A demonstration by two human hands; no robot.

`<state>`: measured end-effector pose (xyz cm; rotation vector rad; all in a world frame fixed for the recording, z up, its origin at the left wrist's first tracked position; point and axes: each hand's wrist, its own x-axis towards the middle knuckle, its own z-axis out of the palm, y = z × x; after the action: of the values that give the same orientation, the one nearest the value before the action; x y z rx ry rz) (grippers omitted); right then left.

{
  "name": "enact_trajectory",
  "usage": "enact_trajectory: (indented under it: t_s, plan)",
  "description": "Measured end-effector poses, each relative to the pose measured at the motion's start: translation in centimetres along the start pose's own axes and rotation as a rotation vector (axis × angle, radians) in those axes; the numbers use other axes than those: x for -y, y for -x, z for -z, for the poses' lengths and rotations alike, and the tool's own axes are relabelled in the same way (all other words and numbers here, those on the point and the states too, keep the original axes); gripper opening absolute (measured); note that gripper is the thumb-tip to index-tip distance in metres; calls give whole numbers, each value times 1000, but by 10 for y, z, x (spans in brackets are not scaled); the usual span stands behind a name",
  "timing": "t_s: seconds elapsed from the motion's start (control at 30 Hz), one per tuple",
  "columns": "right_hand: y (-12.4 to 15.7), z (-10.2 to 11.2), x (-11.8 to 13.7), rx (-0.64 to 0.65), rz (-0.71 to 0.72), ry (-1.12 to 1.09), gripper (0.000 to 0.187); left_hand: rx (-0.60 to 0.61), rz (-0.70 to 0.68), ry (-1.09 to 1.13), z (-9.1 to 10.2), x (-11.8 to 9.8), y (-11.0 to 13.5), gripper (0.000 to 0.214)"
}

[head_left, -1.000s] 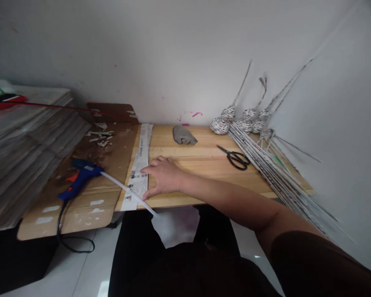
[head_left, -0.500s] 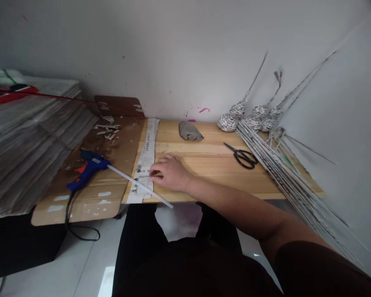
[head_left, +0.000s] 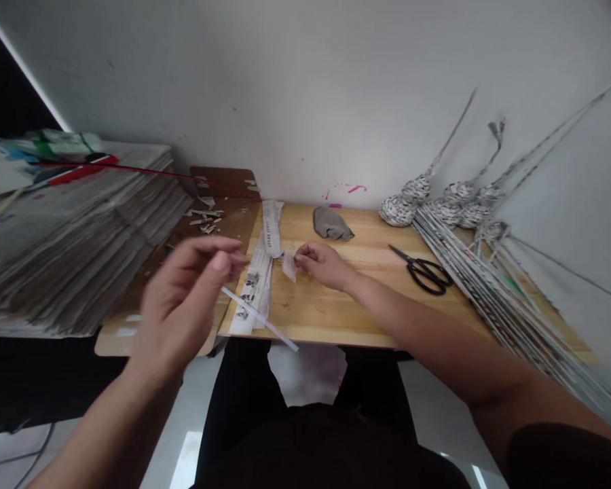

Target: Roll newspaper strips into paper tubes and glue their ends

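My right hand (head_left: 322, 263) pinches the edge of a newspaper strip (head_left: 271, 234), whose near part is lifted and bent toward the hand. More printed strips (head_left: 252, 299) lie beneath it along the left side of the wooden table. My left hand (head_left: 191, 285), slightly blurred, hangs in the air to the left of the strips with thumb and fingers apart and nothing between them. Just beyond its fingers, a white glue stick (head_left: 262, 318) slants across the strips and past the table's front edge. The glue gun it belongs to is hidden behind my left hand.
Black-handled scissors (head_left: 423, 269) lie right of centre on the wooden table (head_left: 346, 316). A grey cloth (head_left: 332, 224) sits near the wall. Rolled paper sticks (head_left: 468, 275) and woven paper balls (head_left: 397, 210) fill the right. Stacked newspaper (head_left: 106, 251) and cardboard (head_left: 106, 339) are at left.
My left hand has come into view from the lower left. My right hand has lifted a newspaper strip and pulled it to the right. The view has shifted a little to the left.
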<state>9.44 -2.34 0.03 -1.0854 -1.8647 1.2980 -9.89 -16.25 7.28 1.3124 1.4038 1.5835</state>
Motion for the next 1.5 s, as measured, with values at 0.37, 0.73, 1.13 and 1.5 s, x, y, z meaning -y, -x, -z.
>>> enact_trajectory:
  t_s: [0.37, 0.73, 1.13, 1.5]
  plan:
    - [38, 31, 14, 353, 17, -201, 20, 411, 837, 420, -60, 75, -57, 43]
    - [63, 19, -2, 239, -510, -713, 33, 225, 575, 545, -110, 79, -121, 19]
    - [71, 9, 4, 361, -549, -286, 24, 179, 381, 499, -112, 98, -140, 21]
    - [-19, 89, -16, -301, 137, 828, 24, 327, 475, 429, -112, 102, -134, 46]
